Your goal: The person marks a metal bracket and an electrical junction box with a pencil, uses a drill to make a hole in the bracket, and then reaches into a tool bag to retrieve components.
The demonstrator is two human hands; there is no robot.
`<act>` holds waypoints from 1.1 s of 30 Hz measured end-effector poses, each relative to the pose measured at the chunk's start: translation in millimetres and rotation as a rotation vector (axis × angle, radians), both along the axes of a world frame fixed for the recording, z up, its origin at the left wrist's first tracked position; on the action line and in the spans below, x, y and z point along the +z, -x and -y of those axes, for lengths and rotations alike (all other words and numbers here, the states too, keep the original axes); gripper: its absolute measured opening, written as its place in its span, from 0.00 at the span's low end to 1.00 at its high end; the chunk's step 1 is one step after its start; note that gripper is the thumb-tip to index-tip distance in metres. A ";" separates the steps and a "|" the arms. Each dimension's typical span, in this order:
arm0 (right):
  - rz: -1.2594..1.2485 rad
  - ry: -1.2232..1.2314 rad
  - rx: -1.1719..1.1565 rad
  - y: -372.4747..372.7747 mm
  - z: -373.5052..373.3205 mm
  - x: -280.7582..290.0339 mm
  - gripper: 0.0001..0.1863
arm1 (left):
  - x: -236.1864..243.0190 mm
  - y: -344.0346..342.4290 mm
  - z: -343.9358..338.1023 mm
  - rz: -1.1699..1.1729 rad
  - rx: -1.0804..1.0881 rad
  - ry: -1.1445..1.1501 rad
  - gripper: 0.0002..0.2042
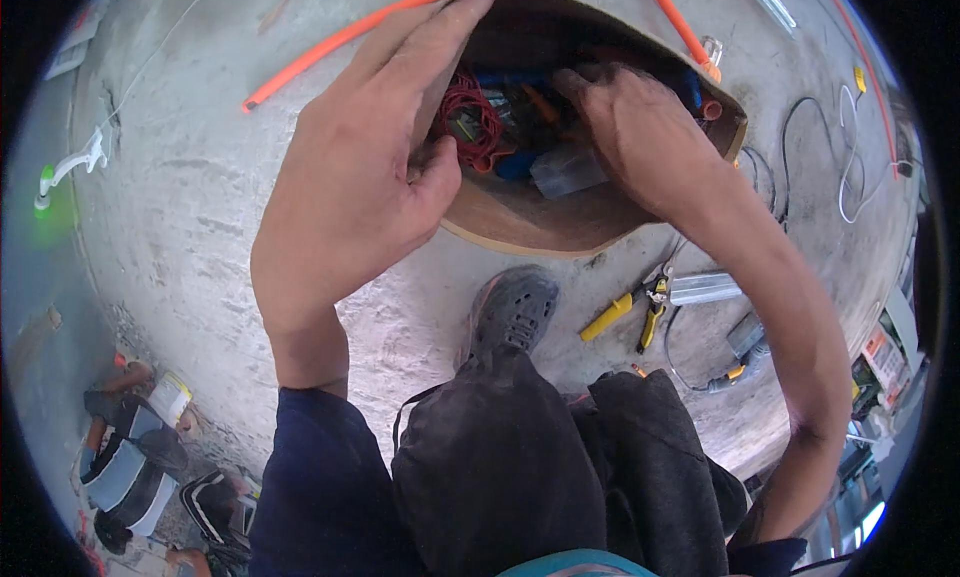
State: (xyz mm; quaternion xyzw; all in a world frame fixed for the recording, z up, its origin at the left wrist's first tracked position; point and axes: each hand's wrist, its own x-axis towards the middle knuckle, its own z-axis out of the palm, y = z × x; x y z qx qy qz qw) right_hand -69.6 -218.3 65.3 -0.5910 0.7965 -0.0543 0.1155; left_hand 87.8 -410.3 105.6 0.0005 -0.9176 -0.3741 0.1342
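My left hand [345, 167] grips the left rim of an open brown cardboard box [560, 232], thumb on the inner side and fingers along the outside. Inside the box, my right hand [640, 127] reaches down among the contents; its fingertips are in shadow and hidden, so any hold cannot be made out. A coil of thin red wire [472, 117] lies by the left wall, close to my left thumb. Beside it are blue and orange pieces and a translucent plastic piece [568, 172]. A short orange pipe end [711, 109] shows at the right corner.
Orange pipe [330, 62] lies behind the box on the concrete floor. To the right are yellow-handled pliers [608, 317], a yellow-handled hand tool [654, 307], and loose black and white cables [850, 167]. My shoe [515, 307] stands just in front. Bags and clutter lie at lower left.
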 end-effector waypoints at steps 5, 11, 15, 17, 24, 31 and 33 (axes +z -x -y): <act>-0.068 -0.216 -0.045 10.3 16.7 0.3 0.20 | 10.0 -1.0 -2.3 0.111 0.091 -0.186 0.38; -0.061 -0.510 -0.056 23.2 46.0 2.7 0.18 | 10.1 1.0 -4.8 0.096 0.033 0.061 0.38; 0.130 -0.482 -0.038 7.9 54.2 22.5 0.15 | 10.9 -6.6 -9.2 0.176 0.116 -0.060 0.39; 0.269 -0.502 -0.167 -11.0 57.7 42.0 0.15 | 10.4 -10.4 -11.7 0.183 0.120 -0.066 0.39; 0.463 -0.515 -0.167 -39.3 47.8 43.2 0.32 | 24.1 -8.4 -18.5 0.192 0.147 -0.002 0.39; 1.686 0.375 -0.925 -95.6 45.6 37.6 0.31 | 20.3 -8.1 -9.7 0.220 0.136 -0.028 0.29; 1.859 0.504 -0.994 -98.8 52.9 37.6 0.34 | 20.0 -0.4 0.0 0.223 0.161 -0.027 0.22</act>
